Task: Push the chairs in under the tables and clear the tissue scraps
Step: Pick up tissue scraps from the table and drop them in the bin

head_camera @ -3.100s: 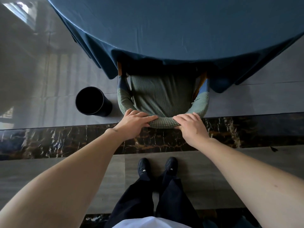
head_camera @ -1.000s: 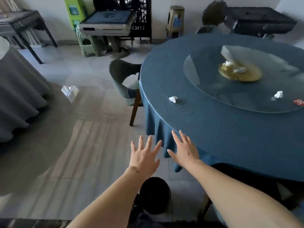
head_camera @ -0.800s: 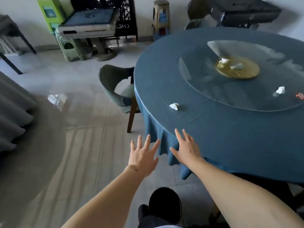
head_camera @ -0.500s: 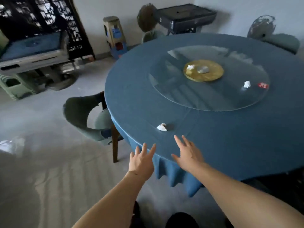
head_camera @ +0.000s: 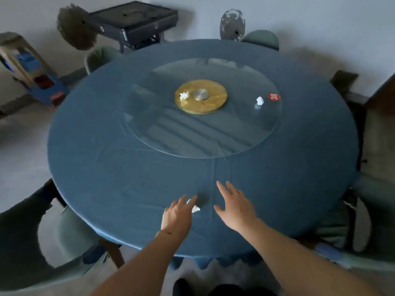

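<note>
Both hands were stretched out over the near part of the round desk [head_camera: 106, 167], which was draped in a blue cloth. The left hand [head_camera: 176, 216] had its fingers straight and loosely spread, the fingertips lying right at a white tissue scrap [head_camera: 195, 208] on the cloth; whether they were touching it could not be told, and nothing was gripped. The right hand [head_camera: 235, 207], just beside it toward 3 o'clock, was likewise flat with fingers fanned apart and held nothing.

Further out at 12 o'clock, a round glass turntable [head_camera: 162, 135] lay on the middle of the desk, over a gold disc [head_camera: 210, 103]. A second tissue scrap [head_camera: 184, 96] lay over the left part of the disc, and a third tissue scrap [head_camera: 260, 100] sat near the turntable's rim at about 2 o'clock, just beside a red tag marked 38 [head_camera: 274, 96].

Around the desk stood green chairs: one chair [head_camera: 70, 238] at 8 o'clock with its seat partly out from under the edge, another chair [head_camera: 98, 57] at 11 o'clock, a far chair [head_camera: 260, 39] at 1 o'clock, and a right chair [head_camera: 367, 221] at 4 o'clock.
</note>
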